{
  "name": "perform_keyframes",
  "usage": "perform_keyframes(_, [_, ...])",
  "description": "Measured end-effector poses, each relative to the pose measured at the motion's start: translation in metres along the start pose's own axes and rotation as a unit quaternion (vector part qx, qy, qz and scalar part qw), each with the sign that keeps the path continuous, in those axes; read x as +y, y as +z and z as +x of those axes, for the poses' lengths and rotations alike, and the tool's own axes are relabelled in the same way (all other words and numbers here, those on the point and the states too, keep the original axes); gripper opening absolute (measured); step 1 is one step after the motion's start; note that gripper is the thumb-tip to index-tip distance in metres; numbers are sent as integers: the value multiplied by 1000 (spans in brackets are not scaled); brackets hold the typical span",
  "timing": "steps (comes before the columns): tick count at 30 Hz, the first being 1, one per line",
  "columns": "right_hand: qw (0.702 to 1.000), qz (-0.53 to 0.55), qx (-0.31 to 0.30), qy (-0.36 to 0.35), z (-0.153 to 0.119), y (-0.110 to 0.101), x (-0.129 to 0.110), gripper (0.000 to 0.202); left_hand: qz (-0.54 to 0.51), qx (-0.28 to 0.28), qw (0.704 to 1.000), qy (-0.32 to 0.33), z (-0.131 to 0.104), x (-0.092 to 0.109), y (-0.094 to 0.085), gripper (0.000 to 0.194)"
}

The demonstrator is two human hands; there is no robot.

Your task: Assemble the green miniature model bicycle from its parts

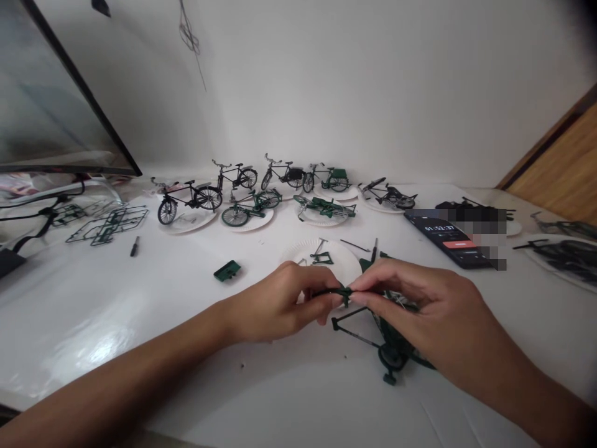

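Observation:
Between the fingertips of my two hands is a small dark green plastic bicycle part [345, 292]. My left hand [289, 302] pinches it from the left, and my right hand [420, 305] grips its other side between thumb and fingers. Beneath my right hand lies a partly assembled green model bicycle [392, 356] on the white table, much of it hidden by that hand. Just behind my hands is a white paper plate [345, 258] bearing a green stand-like piece [321, 256] and other small parts. A small green box piece [227, 270] lies to the left.
Model bicycles, such as a black one [189, 198] and a green one [249, 208], line the back on paper plates. Part sprues [109, 225] and a small screwdriver [135, 247] lie left. A phone [448, 239] showing a timer lies right. A monitor [60, 93] stands back left.

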State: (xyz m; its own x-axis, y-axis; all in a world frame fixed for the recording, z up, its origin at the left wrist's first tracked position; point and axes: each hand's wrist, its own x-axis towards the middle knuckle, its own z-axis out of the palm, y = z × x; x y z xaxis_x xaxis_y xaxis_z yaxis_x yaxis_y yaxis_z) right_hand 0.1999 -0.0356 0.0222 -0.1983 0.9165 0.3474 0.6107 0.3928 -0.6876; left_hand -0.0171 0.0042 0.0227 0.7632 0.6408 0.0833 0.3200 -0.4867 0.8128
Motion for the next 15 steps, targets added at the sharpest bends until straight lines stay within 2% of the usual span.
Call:
perform_keyframes(4, [999,36,-14,6,0,-2,1,13,-71,2,997,-15,4,-2,2,22])
perform_keyframes(7, [999,48,1,12,1,-4,2,16,-112,5,994,-20,4,-3,3,20])
perform_keyframes(11, [999,27,18,26,1,-7,3,20,-122,14,992,-22,4,-4,2,21])
perform_keyframes(15, [1000,0,-9,19,2,-6,4,20,-133,25,990,-38,4,-5,3,21])
